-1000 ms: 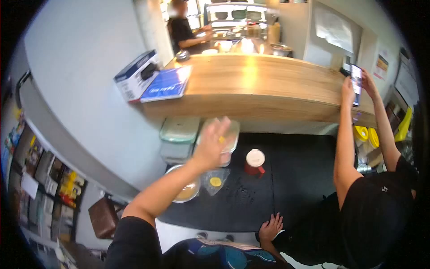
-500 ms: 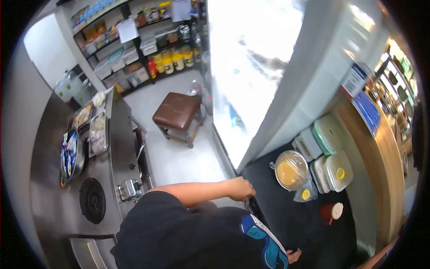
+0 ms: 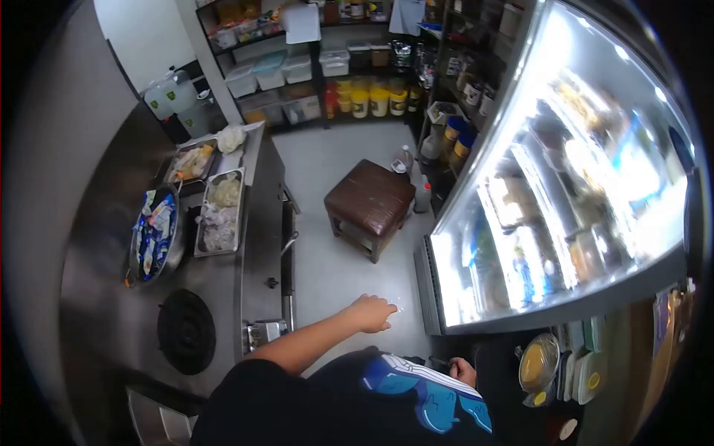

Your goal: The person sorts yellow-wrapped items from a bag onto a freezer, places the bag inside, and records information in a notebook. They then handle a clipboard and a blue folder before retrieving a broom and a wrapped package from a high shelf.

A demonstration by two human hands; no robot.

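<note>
Left hand (image 3: 370, 312) loosely curled and empty, reaching toward lit glass-door fridge (image 3: 550, 223), right hand (image 3: 462, 369) resting low by dark counter (image 3: 494, 357), grip unclear; risk of clipping brown stool (image 3: 370, 201) just behind.

Commercial kitchen: steel counter (image 3: 256, 223) with gas burner (image 3: 186, 331) and food trays (image 3: 219, 212), lit glass-door fridge (image 3: 565, 208), storage shelves (image 3: 312, 59) of tubs and yellow jars (image 3: 368, 100), brown stool (image 3: 370, 204).
</note>
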